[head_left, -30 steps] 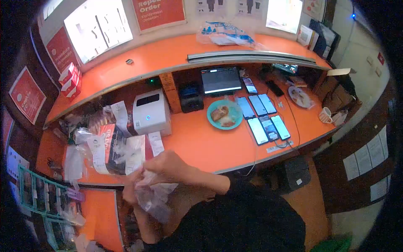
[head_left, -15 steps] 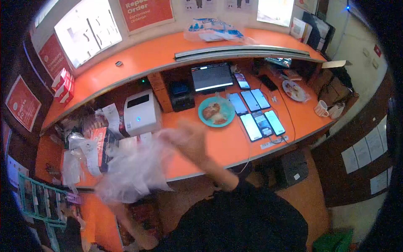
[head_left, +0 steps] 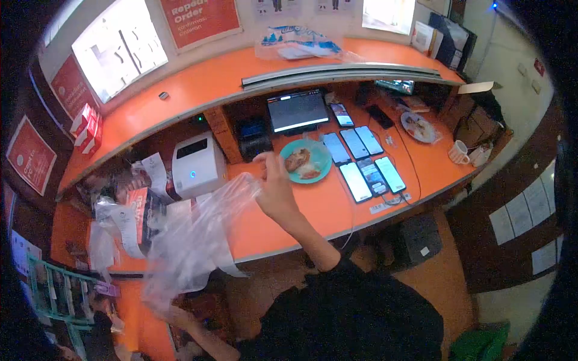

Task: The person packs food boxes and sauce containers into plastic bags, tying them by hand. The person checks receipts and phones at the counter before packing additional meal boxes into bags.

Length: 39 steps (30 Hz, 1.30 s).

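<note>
A clear plastic bag (head_left: 195, 234) is stretched wide between my two hands, above the front edge of the orange desk (head_left: 271, 225). My right hand (head_left: 273, 189) pinches its upper right end, beside a turquoise plate of food (head_left: 305, 161). Low at the left, my left hand (head_left: 171, 314) holds the bag's lower end, its fingers partly hidden by the plastic. Behind the bag are a red and black box (head_left: 139, 210) and a white printer (head_left: 197, 165), with paper slips around them.
Several lit phones (head_left: 356, 182) lie right of the plate, with cables. Farther right are another plate (head_left: 418, 127) and a striped mug (head_left: 459, 153). A monitor (head_left: 297, 112) stands under the shelf. A green rack (head_left: 57, 289) is at the left.
The bag has gone from bunched up between my hands to stretched out. My right hand has moved up and right, my left hand down and left. The view has shifted slightly.
</note>
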Motion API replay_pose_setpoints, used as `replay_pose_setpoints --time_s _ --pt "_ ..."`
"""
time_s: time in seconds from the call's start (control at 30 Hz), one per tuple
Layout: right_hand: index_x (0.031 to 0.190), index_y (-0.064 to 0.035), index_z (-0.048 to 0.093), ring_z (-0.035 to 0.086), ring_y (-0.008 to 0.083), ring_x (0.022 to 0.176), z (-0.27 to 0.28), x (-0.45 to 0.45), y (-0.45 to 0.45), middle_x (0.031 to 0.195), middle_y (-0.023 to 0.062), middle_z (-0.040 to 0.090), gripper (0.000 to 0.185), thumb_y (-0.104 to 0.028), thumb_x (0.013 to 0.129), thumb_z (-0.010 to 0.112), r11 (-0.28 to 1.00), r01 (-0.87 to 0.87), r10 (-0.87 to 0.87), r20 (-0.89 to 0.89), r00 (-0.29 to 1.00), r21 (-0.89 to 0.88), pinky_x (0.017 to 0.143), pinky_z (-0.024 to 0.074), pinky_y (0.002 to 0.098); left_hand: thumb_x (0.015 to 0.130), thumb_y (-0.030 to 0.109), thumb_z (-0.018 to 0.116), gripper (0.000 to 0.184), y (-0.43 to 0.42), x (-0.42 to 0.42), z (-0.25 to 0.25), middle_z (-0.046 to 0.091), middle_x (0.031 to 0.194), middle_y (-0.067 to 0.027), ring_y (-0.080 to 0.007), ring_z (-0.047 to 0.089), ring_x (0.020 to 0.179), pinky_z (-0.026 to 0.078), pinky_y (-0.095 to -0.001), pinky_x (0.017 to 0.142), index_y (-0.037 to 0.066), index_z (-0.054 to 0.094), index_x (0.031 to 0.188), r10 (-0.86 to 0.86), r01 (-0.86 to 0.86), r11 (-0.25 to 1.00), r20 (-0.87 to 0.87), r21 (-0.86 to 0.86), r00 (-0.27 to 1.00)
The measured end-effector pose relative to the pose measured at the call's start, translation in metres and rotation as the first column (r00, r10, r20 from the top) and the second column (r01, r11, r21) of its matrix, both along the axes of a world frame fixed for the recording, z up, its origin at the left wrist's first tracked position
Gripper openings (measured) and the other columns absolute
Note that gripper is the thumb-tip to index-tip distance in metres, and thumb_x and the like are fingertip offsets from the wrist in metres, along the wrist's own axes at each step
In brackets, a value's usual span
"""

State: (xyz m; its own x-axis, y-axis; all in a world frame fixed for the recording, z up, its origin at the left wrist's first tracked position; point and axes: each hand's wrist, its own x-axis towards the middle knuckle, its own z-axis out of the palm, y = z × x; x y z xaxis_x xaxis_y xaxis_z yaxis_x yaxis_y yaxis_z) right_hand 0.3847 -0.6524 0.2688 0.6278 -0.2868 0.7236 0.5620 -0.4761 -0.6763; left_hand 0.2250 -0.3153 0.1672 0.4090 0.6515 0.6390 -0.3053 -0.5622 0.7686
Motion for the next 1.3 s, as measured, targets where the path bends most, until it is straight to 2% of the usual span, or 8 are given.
replay_pose_setpoints --time_s 0.03,0.2,0.43,0.57,0.67,0.7,1.0,1.3 --pt "0.088 -0.0049 0.054 0.052 0.0262 0.061 -0.013 0.005 0.005 0.063 0.0128 0.051 0.022 -0.019 0.076 0.066 0.995 -0.099 0.101 -0.125 0.987 0.021 0.058 0.0438 0.0362 0.085 0.012 0.052 0.026 0.003 0.001 -0.016 0.060 0.096 -0.0159 -0.0221 0.059 0.077 0.051 -0.0307 0.063 -0.006 0.054 0.103 -0.244 0.230 0.857 0.029 -0.461 0.969" --pt "0.096 -0.0016 0.061 0.060 0.0172 0.082 -0.042 -0.030 0.051 0.086 0.0100 0.064 0.023 -0.018 0.080 0.061 0.733 -0.575 0.650 -0.623 0.434 0.364 0.070 0.0471 0.0369 0.085 0.015 0.051 0.030 -0.121 0.006 0.014 0.059 0.100 -0.0139 -0.0213 0.060 0.081 0.053 -0.0290 0.069 -0.005 0.055 0.106 -0.464 0.476 0.879 -0.161 0.039 0.871" --pt "0.055 -0.0004 0.056 0.053 0.0072 0.054 -0.039 -0.001 0.024 0.048 0.0060 0.053 0.016 -0.007 0.068 0.065 0.888 -0.370 0.448 -0.342 0.826 0.272 0.049 0.0415 0.0293 0.081 0.011 0.060 0.037 -0.013 -0.046 0.057 0.063 0.094 -0.0105 -0.0238 0.063 0.078 0.052 -0.0331 0.070 -0.002 0.053 0.114 -0.035 0.139 0.877 -0.226 0.459 0.973" --pt "0.062 -0.0013 0.056 0.054 0.0133 0.053 -0.036 0.002 0.059 0.054 0.0110 0.055 0.021 -0.016 0.073 0.067 0.910 -0.277 0.369 -0.298 0.880 0.310 0.050 0.0407 0.0334 0.080 0.017 0.063 0.045 -0.035 -0.025 0.042 0.056 0.105 -0.0158 -0.0279 0.060 0.090 0.050 -0.0362 0.077 0.005 0.050 0.121 0.257 -0.188 0.966 -0.607 0.176 0.752" --pt "0.073 -0.0028 0.058 0.057 0.0183 0.055 -0.005 -0.023 0.084 0.059 0.0136 0.055 0.021 -0.022 0.076 0.066 0.921 -0.363 0.389 -0.375 0.841 0.142 0.054 0.0432 0.0348 0.075 0.021 0.070 0.058 -0.052 -0.022 0.013 0.033 0.124 -0.0205 -0.0379 0.038 0.118 0.033 -0.0490 0.097 0.011 0.039 0.123 0.183 0.037 0.621 -0.191 0.783 0.964" --pt "0.080 -0.0043 0.060 0.058 0.0230 0.057 -0.003 -0.034 0.099 0.062 0.0149 0.056 0.019 -0.022 0.076 0.065 0.882 -0.467 0.408 -0.392 0.824 -0.063 0.055 0.0443 0.0359 0.068 0.021 0.075 0.064 -0.070 -0.009 -0.007 0.037 0.123 -0.0207 -0.0378 0.037 0.118 0.029 -0.0523 0.099 0.004 0.039 0.119 -0.143 0.159 0.944 -0.077 0.290 0.987" --pt "0.106 -0.0053 0.051 0.053 0.0272 0.091 -0.010 -0.017 0.166 0.100 0.0127 0.054 0.035 -0.006 0.071 0.056 0.784 -0.288 0.330 -0.024 0.944 -0.550 0.072 0.0443 0.0365 0.058 -0.002 0.054 0.038 0.024 -0.079 0.015 0.050 0.095 -0.0145 -0.0319 0.057 0.075 0.051 -0.0381 0.063 0.001 0.059 0.096 0.551 -0.243 0.714 -0.312 0.657 0.774" --pt "0.092 0.0010 0.057 0.056 0.0238 0.082 -0.039 -0.078 0.307 0.087 0.0153 0.057 0.027 -0.008 0.068 0.048 -0.126 -0.880 0.818 -0.455 -0.353 0.458 0.068 0.0455 0.0325 0.059 0.042 0.076 0.071 0.112 -0.147 -0.018 0.045 0.100 -0.0177 -0.0300 0.035 0.091 0.041 -0.0386 0.078 0.016 0.055 0.121 0.499 -0.411 0.859 -0.685 0.306 0.531"
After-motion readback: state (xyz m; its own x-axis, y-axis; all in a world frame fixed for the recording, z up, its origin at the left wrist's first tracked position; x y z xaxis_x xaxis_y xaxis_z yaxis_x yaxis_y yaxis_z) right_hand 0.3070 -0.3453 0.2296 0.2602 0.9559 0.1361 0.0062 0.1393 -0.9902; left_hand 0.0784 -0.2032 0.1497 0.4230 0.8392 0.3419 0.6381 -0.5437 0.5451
